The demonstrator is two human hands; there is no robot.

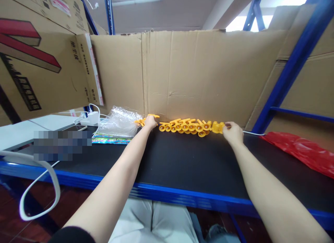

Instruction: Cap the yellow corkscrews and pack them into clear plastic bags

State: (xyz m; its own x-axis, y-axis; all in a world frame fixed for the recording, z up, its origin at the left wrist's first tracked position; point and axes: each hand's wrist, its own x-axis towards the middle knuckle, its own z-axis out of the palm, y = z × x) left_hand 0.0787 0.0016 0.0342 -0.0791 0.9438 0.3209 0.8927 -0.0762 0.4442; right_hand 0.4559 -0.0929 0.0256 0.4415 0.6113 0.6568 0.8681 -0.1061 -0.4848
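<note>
A row of several small yellow plastic parts (189,126) lies along the back of the black shelf top (182,159), against a cardboard wall (198,72). My left hand (150,122) is closed on the yellow pieces at the row's left end. Fingers pinched, my right hand (233,132) grips the yellow piece at the row's right end. Both arms reach far forward across the shelf.
A clear plastic bag (120,123) on a colourful card lies left of the row. A white charger with cables (93,117) sits further left. A red plastic bag (300,150) lies at the right. Blue rack uprights (289,72) and cardboard boxes (33,58) surround the shelf.
</note>
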